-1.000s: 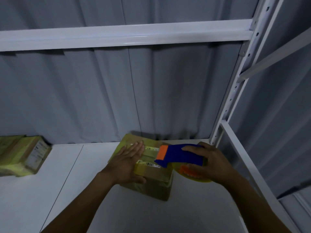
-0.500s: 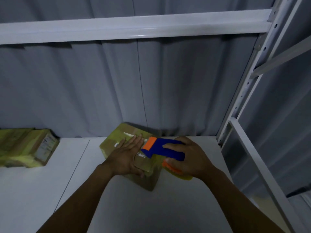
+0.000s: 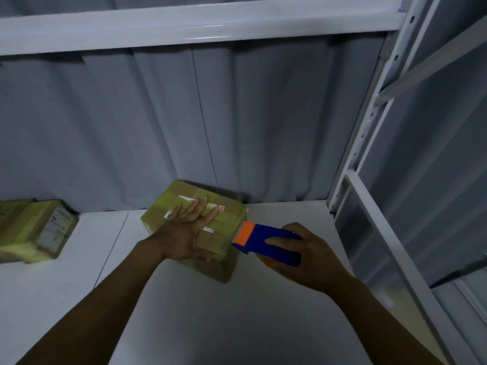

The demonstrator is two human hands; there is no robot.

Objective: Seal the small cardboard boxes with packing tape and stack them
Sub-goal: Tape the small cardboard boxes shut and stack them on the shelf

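A small cardboard box [image 3: 226, 214] wrapped in yellowish tape lies on the white shelf [image 3: 184, 312] near the back wall. My left hand [image 3: 184, 233] presses flat on its top, fingers straight. My right hand [image 3: 308, 256] grips a blue tape dispenser [image 3: 266, 242] with an orange front end. The dispenser's orange end sits at the box's right edge. A bit of the tape roll shows under my right palm.
More taped cardboard boxes [image 3: 34, 230] sit at the far left of the shelf. A white upright post [image 3: 369, 122] and side rail [image 3: 390, 233] bound the shelf on the right. A shelf beam [image 3: 184, 27] runs overhead. Corrugated grey wall stands behind.
The dispenser moved from over the top of the box to its right edge. My left hand stays flat on the box.
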